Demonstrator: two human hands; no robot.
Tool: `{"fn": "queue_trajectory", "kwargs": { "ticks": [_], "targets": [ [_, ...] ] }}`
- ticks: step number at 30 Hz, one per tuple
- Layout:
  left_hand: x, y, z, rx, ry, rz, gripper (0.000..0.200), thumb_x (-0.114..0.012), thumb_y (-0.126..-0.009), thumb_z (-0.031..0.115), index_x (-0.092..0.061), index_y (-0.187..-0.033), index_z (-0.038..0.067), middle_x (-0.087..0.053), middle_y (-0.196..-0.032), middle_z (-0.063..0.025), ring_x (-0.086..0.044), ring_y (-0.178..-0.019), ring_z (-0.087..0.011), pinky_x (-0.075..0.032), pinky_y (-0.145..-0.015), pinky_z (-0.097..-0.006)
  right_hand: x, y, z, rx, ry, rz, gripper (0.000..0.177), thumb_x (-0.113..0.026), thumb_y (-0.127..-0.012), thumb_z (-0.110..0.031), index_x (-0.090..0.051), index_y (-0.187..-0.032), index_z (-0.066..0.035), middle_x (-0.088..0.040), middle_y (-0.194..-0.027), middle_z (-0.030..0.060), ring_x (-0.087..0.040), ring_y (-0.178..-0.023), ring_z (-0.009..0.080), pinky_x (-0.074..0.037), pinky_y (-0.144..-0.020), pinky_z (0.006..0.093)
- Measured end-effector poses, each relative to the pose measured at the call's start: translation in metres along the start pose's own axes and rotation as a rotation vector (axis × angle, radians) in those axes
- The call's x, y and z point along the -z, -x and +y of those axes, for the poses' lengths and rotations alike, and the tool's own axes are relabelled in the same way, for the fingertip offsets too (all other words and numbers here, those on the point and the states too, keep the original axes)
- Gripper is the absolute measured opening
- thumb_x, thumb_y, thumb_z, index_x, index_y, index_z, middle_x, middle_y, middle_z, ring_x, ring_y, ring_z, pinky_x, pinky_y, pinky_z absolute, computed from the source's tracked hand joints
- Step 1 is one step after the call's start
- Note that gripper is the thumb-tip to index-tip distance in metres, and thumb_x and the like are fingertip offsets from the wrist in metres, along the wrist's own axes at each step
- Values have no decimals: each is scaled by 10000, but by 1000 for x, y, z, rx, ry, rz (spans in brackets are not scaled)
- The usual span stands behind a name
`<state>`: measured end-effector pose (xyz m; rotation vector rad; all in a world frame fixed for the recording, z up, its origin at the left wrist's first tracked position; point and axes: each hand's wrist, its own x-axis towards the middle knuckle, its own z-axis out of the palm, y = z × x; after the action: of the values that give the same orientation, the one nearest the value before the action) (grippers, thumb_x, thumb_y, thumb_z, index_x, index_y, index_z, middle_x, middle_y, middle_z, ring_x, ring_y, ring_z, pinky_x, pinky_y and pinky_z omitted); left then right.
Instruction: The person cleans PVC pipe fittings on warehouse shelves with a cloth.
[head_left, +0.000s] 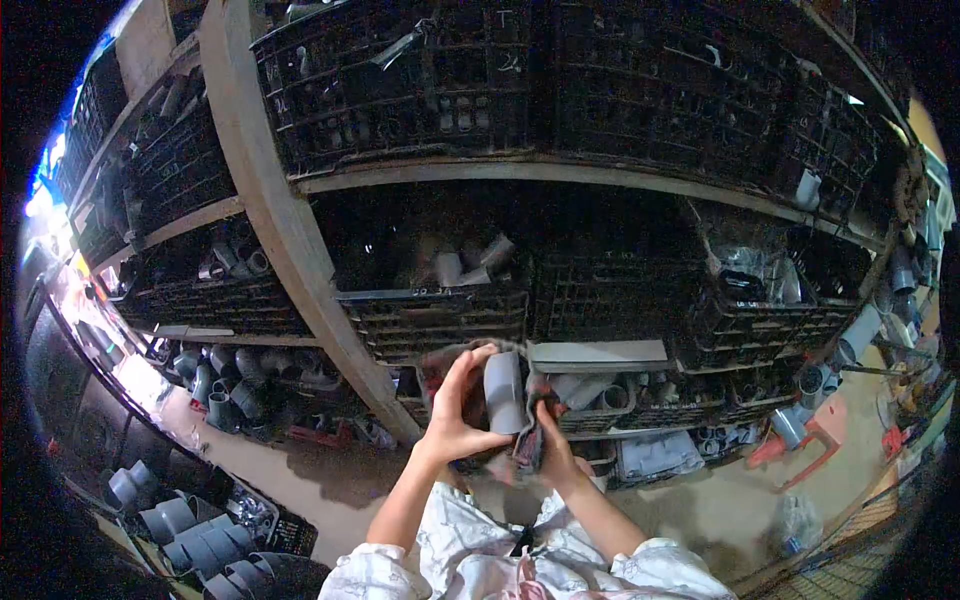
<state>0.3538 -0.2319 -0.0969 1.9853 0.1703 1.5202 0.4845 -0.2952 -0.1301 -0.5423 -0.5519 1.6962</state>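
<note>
A grey plastic pipe fitting (503, 393) is held up in front of my body, its curved side toward me. My left hand (456, 408) wraps it from the left, thumb under its lower end and fingers over the top. My right hand (556, 440) grips a dark, crumpled cloth (528, 440) pressed against the fitting's right side. Some of the cloth also shows behind my left fingers, blurred. The fitting's far side is hidden.
Wooden shelves (420, 178) carry black crates (610, 300) in rows ahead. Several grey fittings (210, 545) stand at lower left. A red plastic piece (815, 440) lies on the floor at right. More fittings (612, 398) fill the lowest crates.
</note>
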Motion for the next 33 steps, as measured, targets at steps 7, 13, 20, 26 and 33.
{"fn": "queue_trajectory", "kwargs": {
  "ticks": [7, 13, 20, 26, 33],
  "targets": [
    [-4, 6, 2, 89, -151, -131, 957, -777, -481, 204, -241, -1262, 70, -432, -1181, -151, -361, -1139, -302, -268, -946, -389, -15, -4, -30, 113, -128, -116, 427, -399, -847, -360, -420, -1134, -45, -515, -1053, 71, -514, -938, 155, -404, -819, 294],
    [0, 8, -5, 44, -143, -100, 984, -781, -467, 226, -233, -1267, 64, -433, -1181, -159, -366, -1136, -304, -257, -948, -397, -7, 4, -11, -35, -171, -38, 482, -387, -835, -426, -399, -1163, -73, -497, -1085, 65, -494, -973, 165, -396, -833, 306],
    [-10, 18, 0, 202, -68, 86, 1015, -803, -443, 183, -217, -1263, 53, -392, -1205, -180, -396, -1113, -249, -287, -940, -358, 11, 5, -6, -85, -100, -66, 446, -383, -852, -357, -346, -1207, -90, -468, -1126, 100, -474, -1017, 217, -392, -855, 370],
    [-12, 28, -10, 184, 9, 58, 1042, -812, -422, 265, -224, -1258, 67, -406, -1194, -180, -388, -1122, -256, -309, -922, -372, 2, 8, -17, 10, -55, -4, 372, -432, -847, -293, -417, -1135, -57, -521, -1044, 75, -525, -917, 167, -418, -785, 291],
    [10, -12, -20, 136, 15, 259, 1121, -820, -373, 310, -197, -1268, 50, -425, -1162, -162, -429, -1061, -241, -339, -875, -352, 23, 38, -42, 106, -283, -84, 402, -451, -823, -311, -430, -1115, -35, -525, -1044, 109, -528, -911, 235, -429, -780, 344]
  ]
}}
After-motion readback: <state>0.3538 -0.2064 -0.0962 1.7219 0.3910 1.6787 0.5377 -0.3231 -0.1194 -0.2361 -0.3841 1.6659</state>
